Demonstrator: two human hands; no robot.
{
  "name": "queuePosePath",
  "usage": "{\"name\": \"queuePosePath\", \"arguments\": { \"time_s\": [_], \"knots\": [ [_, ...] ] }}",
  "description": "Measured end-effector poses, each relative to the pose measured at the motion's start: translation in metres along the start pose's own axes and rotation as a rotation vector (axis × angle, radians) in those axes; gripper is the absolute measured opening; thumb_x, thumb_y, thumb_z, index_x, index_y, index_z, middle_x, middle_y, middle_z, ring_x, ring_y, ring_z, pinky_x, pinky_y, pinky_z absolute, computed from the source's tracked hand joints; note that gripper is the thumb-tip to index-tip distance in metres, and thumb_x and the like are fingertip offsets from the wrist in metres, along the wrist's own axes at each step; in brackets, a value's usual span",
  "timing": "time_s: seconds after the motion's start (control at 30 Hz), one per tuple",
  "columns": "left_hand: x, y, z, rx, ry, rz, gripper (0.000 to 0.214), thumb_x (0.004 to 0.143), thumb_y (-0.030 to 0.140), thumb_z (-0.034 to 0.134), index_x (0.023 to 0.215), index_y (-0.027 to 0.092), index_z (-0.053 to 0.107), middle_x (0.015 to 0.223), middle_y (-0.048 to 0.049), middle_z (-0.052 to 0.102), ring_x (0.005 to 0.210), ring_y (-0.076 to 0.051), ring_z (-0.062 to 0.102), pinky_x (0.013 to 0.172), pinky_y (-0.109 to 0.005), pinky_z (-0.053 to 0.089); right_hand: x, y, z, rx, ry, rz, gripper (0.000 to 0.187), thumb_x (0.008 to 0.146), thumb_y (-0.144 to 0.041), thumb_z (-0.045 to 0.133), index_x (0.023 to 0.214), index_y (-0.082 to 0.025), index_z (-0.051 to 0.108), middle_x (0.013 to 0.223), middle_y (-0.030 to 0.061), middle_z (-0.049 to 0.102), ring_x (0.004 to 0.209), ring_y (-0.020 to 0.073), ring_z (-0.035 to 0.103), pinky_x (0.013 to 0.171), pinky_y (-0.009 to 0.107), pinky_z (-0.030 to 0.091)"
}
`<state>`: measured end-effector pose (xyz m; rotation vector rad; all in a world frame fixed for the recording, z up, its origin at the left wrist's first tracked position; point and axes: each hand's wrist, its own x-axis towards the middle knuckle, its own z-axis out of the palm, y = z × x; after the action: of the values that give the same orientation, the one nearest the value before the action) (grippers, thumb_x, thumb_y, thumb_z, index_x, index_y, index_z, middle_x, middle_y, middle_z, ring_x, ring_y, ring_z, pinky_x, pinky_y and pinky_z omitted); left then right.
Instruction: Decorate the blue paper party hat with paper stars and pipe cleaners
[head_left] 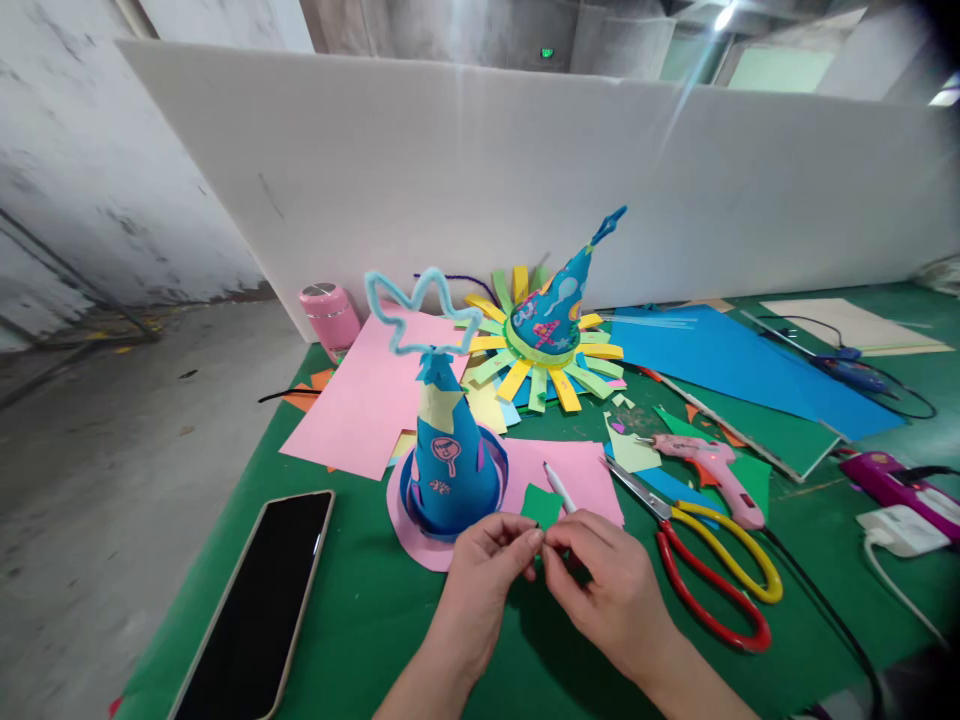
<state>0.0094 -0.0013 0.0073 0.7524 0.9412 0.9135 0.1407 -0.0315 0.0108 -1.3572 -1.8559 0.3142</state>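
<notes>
Green bench (360, 620): blue hat (450, 455) stood tip-up, long axis near vertical; near edge, left hand (484, 570), right hand (604, 570) pinched tight (contents hidden).

No text clearly readable.
The pink badge (445, 454) on the front hat (469, 490) and the lit green sign (547, 53) far behind carry marks too small to make out.

Left hand (487, 562), right hand (606, 572) meet near green paper (541, 503).
</notes>
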Motion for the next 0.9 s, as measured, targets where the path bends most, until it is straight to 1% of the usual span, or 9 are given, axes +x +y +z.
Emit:
{"name": "queuePosePath", "arguments": {
  "time_s": [0.1, 0.2, 0.3, 0.43, 0.53, 0.67, 0.77, 0.9],
  "knots": [
    [0.0, 0.0, 0.0, -0.09, -0.042, -0.059, 0.013, 0.062, 0.021, 0.07, 0.065, 0.011, 0.061, 0.059, 0.0014, 0.055, 0.049, -0.005, 0.044, 0.052, -0.018, 0.034, -0.001, 0.001, 0.002, 0.011, 0.006, -0.015, 0.008, 0.078, -0.014, 0.05, 0.075, -0.017, 0.057, 0.069, 0.0032, 0.057, 0.063, 0.0133, 0.051, 0.058, 0.025, 0.038],
    [0.0, 0.002, -0.001, -0.134, -0.072, -0.092, 0.013, 0.062, 0.02, 0.07, 0.064, 0.011, 0.061, 0.055, 0.0018, 0.054, 0.048, -0.005, 0.044, 0.05, -0.017, 0.032, -0.002, 0.002, 0.001, 0.044, -0.026, 0.021, 0.008, 0.078, -0.014, 0.05, 0.073, -0.017, 0.056, 0.067, 0.0027, 0.056, 0.062, 0.0127, 0.051, 0.057, 0.025, 0.038],
    [0.001, 0.002, -0.001, -0.13, -0.076, -0.096, 0.013, 0.062, 0.021, 0.069, 0.063, 0.011, 0.062, 0.054, 0.0015, 0.054, 0.048, -0.005, 0.044, 0.05, -0.017, 0.031, -0.001, 0.002, -0.001, 0.083, -0.043, 0.055, 0.009, 0.078, -0.015, 0.05, 0.071, -0.017, 0.055, 0.066, 0.0017, 0.055, 0.062, 0.0119, 0.051, 0.057, 0.024, 0.038],
    [0.002, 0.0, -0.002, -0.008, -0.047, -0.063, 0.015, 0.062, 0.024, 0.069, 0.066, 0.01, 0.064, 0.056, -0.0003, 0.056, 0.049, -0.007, 0.045, 0.052, -0.019, 0.032, 0.003, 0.0, -0.006, 0.143, -0.081, 0.141, 0.011, 0.078, -0.015, 0.05, 0.068, -0.017, 0.055, 0.064, 0.0004, 0.054, 0.059, 0.0104, 0.05, 0.056, 0.022, 0.038],
    [0.002, -0.001, -0.003, 0.139, -0.02, -0.035, 0.018, 0.063, 0.027, 0.068, 0.07, 0.011, 0.066, 0.05, 0.0003, 0.055, 0.049, -0.008, 0.045, 0.052, -0.02, 0.031, 0.007, 0.0, -0.011, 0.205, -0.138, 0.245, 0.011, 0.077, -0.015, 0.05, 0.067, -0.017, 0.055, 0.063, -0.0001, 0.054, 0.056, 0.0098, 0.049, 0.053, 0.02, 0.038],
    [0.003, -0.001, -0.004, 0.23, -0.031, -0.009, 0.018, 0.065, 0.029, 0.065, 0.068, 0.012, 0.065, 0.055, -0.0008, 0.057, 0.05, -0.009, 0.045, 0.051, -0.021, 0.032, 0.009, 0.006, -0.014, 0.334, -0.223, 0.375, 0.011, 0.077, -0.017, 0.05, 0.067, -0.016, 0.054, 0.061, -0.0015, 0.051, 0.054, 0.0092, 0.045, 0.049, 0.019, 0.035],
    [0.002, 0.001, -0.003, 0.268, -0.043, 0.013, 0.018, 0.068, 0.03, 0.062, 0.065, 0.012, 0.063, 0.057, -0.0014, 0.058, 0.051, -0.01, 0.046, 0.052, -0.022, 0.033, 0.008, 0.011, -0.013, 0.452, -0.258, 0.431, 0.012, 0.08, -0.021, 0.048, 0.069, -0.016, 0.053, 0.06, -0.0025, 0.049, 0.054, 0.0088, 0.042, 0.049, 0.019, 0.034],
    [0.0, 0.003, -0.001, 0.343, -0.034, 0.046, 0.017, 0.072, 0.028, 0.057, 0.065, 0.012, 0.061, 0.058, -0.0009, 0.057, 0.053, -0.01, 0.046, 0.054, -0.022, 0.034, 0.007, 0.014, -0.011, 0.506, -0.281, 0.458, 0.015, 0.081, -0.024, 0.047, 0.069, -0.016, 0.052, 0.059, -0.0033, 0.046, 0.054, 0.0086, 0.038, 0.049, 0.02, 0.032]
  ]
}}
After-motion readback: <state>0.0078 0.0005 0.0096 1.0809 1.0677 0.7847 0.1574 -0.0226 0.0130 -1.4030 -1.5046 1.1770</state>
